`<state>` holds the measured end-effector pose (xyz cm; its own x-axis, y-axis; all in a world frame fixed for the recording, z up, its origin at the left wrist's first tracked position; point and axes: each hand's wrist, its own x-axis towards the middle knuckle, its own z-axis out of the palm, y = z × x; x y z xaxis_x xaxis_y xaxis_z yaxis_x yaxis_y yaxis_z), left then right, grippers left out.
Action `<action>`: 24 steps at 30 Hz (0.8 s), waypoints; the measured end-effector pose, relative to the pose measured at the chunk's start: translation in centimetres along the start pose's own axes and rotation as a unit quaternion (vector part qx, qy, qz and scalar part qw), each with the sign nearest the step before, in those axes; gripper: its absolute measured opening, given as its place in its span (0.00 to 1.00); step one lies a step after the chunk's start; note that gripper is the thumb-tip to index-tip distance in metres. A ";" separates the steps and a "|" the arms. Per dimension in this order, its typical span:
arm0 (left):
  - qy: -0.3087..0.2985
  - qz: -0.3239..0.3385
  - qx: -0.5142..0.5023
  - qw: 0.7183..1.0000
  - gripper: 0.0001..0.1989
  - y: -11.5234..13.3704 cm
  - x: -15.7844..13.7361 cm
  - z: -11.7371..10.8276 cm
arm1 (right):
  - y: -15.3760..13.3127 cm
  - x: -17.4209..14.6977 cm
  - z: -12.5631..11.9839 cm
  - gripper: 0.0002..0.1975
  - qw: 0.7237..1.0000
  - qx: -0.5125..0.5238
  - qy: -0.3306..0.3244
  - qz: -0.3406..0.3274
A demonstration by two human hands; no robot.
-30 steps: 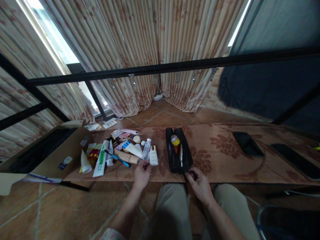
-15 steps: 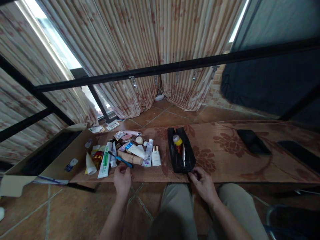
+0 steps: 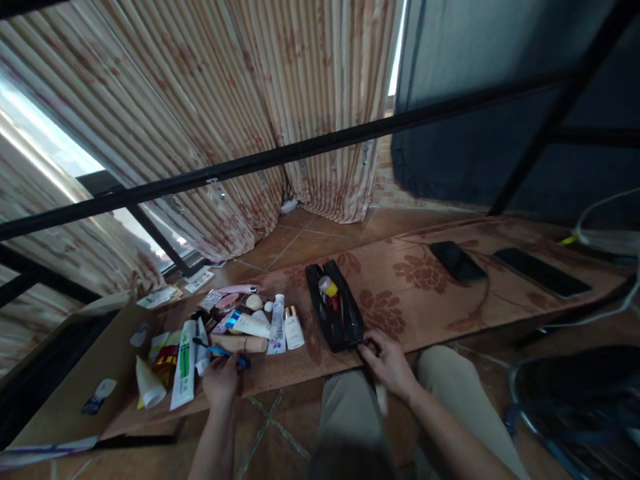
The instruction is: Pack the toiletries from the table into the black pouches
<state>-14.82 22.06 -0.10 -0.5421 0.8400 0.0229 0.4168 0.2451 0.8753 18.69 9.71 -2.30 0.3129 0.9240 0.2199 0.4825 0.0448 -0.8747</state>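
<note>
My left hand [image 3: 221, 381] is at the near side of a heap of toiletries, its fingers closed on the handle of a blue-and-black toothbrush [image 3: 218, 350]. Beside it lie a white-and-green tube [image 3: 185, 367], a beige tube [image 3: 245, 343] and a white-and-blue tube [image 3: 250, 325]. A white bottle [image 3: 294, 331] stands at the heap's right side. My right hand [image 3: 386, 362] pinches the near end of a black zip pouch [image 3: 341, 333]. The pouch gapes open on top, and a yellow-capped container [image 3: 327, 287] shows inside.
An open cardboard box [image 3: 117, 380] stands at the left end of the cloth-covered table [image 3: 400, 307]. Two dark phones lie on the right, the nearer to the pouch being a smaller phone [image 3: 457, 261]. A black metal rail [image 3: 320, 148] crosses behind the table, before the curtains.
My view has turned to the right. My left hand has moved onto the toothbrush and its fingers now close on the handle. My right hand stays at the pouch's near end.
</note>
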 end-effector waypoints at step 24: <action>-0.321 0.207 -0.076 0.921 0.13 1.0 -8.3 4.3 | 0.2 0.3 0.2 0.02 1.000 0.003 0.005 -0.001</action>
<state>-6.79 17.41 -1.52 0.2036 0.9714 0.1219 0.3569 -0.1896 0.9147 18.69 10.08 -2.47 0.3202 0.9200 0.2260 0.4790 0.0486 -0.8765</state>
